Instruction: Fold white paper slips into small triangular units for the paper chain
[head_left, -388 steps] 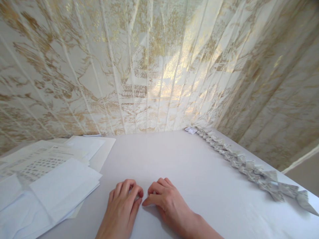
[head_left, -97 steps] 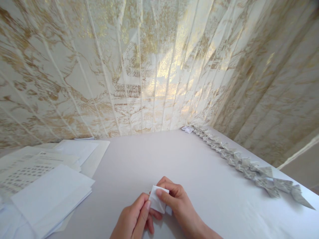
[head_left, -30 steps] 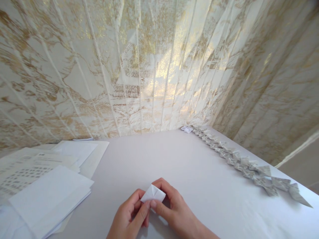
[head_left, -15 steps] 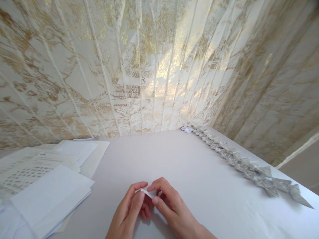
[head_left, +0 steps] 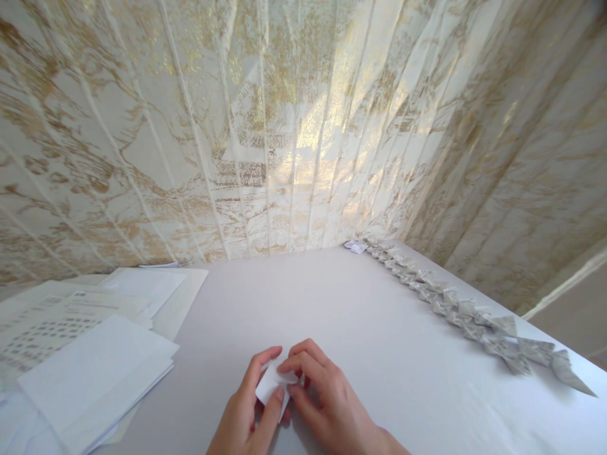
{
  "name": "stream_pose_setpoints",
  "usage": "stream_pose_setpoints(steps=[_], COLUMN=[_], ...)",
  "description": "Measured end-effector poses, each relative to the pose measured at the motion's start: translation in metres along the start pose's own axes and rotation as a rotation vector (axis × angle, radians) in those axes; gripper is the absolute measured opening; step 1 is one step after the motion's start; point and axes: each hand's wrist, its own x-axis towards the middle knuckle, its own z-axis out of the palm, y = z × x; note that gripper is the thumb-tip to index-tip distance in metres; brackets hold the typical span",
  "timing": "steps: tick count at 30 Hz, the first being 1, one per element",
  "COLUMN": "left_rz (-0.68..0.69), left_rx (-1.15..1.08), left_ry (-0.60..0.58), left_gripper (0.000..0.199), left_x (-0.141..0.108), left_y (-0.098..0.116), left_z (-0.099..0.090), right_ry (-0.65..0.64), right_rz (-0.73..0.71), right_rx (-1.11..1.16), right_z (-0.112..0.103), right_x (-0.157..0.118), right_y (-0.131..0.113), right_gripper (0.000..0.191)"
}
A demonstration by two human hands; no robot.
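One view, from the head

Worn on the person, the camera faces forward and down across the counter (head_left: 265,303). The left hand (head_left: 245,406) and right hand (head_left: 332,401) are close; the patterned curtain (head_left: 227,158) rises at the far side.

Matt, smooth handheld paper (head_left: 268,384); rough, crinkly paper chain (head_left: 471,328); smooth tabletop (head_left: 265,303); cloth curtain (head_left: 294,158) with glossy gold print.

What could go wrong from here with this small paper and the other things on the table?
The small white paper might get an unwanted crease, because the left hand and right hand both have fingers on it. Also, the folded grey pieces lie along the right edge of the table, so a bump could perhaps push one off.
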Motion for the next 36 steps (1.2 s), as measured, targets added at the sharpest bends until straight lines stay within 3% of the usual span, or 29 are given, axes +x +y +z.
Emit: stream_pose_setpoints(steps=[7,13,18,21,26,32,36], left_rz=[0.071,0.130,0.116,0.106,0.082,0.074,0.112], left_rx=[0.060,0.039,0.018,0.007,-0.027,0.007,0.006], left_ry=[-0.036,-0.008,-0.063,-0.005,0.080,0.062,0.056], left_gripper=[0.051,0.044,0.048,0.052,0.054,0.045,0.040], left_x=[0.002,0.005,0.002,0.001,0.002,0.003,0.004], left_y=[-0.006,-0.011,-0.011,-0.011,-0.011,-0.008,-0.009], left_z=[0.001,0.004,0.007,0.007,0.004,0.001,0.000], right_ry=[-0.030,-0.022,-0.009,-0.002,-0.033,0.000,0.014], right_rz=[-0.067,-0.051,-0.045,-0.060,-0.112,-0.224,-0.315], right_rx=[-0.159,-0.173,-0.157,-0.171,-0.266,-0.312,-0.332], right_z=[-0.003,-0.001,-0.002,-0.002,-0.001,-0.001,0.000], right_x=[0.000,0.001,0.000,0.000,0.001,0.002,0.001], right_y=[-0.005,-0.004,-0.003,-0.003,-0.004,-0.010,-0.012], right_gripper=[0.023,0.026,0.030,0.027,0.027,0.018,0.023])
